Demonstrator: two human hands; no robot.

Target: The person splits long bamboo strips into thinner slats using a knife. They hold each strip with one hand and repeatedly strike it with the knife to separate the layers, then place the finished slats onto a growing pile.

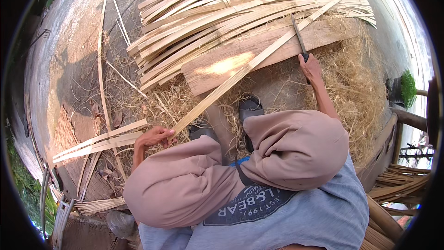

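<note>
My left hand (pixel 155 136) grips the near end of a long pale bamboo strip (pixel 259 58), which runs up and to the right across a wooden plank (pixel 217 67). My right hand (pixel 310 67) holds a dark-bladed knife (pixel 299 37) by its handle, the blade lying against the strip over the plank. My knees in pinkish trousers fill the lower middle, and my sandalled feet (pixel 249 109) rest below the plank.
A big pile of split bamboo strips (pixel 222 9) lies behind the plank. Straw-like shavings (pixel 365 88) cover the ground around it. Loose strips (pixel 99 141) lie at the left. More bamboo bundles (pixel 397 183) sit at the right by a wooden rail.
</note>
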